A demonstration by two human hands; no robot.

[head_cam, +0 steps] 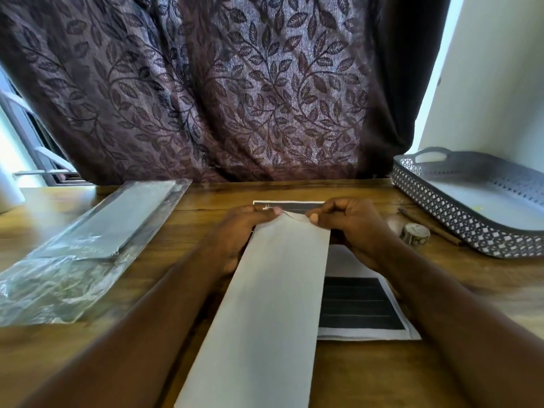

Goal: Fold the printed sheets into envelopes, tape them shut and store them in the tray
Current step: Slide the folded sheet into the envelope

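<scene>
Both hands sit at the far edge of the printed sheet [273,290], mid-counter [382,378]. The left hand [244,228] pinches the far corner of the turned-over white flap, thumb on top. The right hand [350,225] grips the same edge just beside it, fingers curled. The flap's blank side faces up, with dark print showing right of it. The grey lattice tray [441,219] is at far right, well apart from the sheet. I read the small roll [415,232] just beside the tray as tape, though it's blurry. A clear plastic packet [97,231] lies left and a leaf-pattern curtain [206,83] hangs behind.
</scene>
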